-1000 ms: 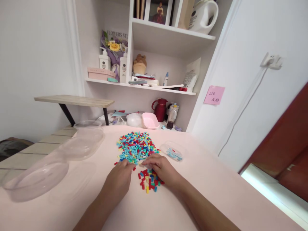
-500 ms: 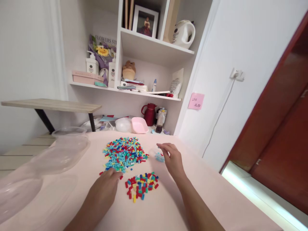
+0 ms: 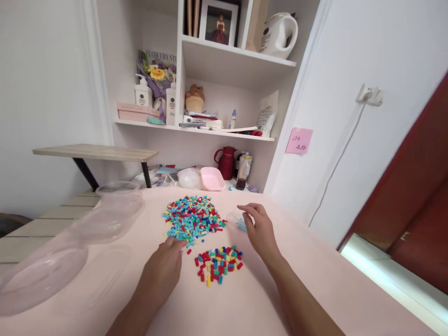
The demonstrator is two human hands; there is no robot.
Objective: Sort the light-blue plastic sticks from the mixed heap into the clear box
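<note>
A large heap of small plastic building bricks, mostly light blue, red and yellow, lies on the pink table. At its front edge my left hand rests low, palm down, with its fingers curled together; whatever they may hold is hidden. Nearer to me is a smaller spread of bricks in red, yellow, green and dark blue. Over a small clear container to the right hovers my right hand, index finger stretched out and thumb apart, with nothing visible between them. Light blue bricks sit in the container, partly hidden by that hand.
Clear plastic containers and lids stand along the table's left side. A pink basket, a red jug and a bottle are at the back, beneath shelves. A wooden stand is at the left.
My view has turned slightly left, so everything appears farther right. The fingers of my right hand have spread a little above the container. My left hand stays by the heap's front edge.
</note>
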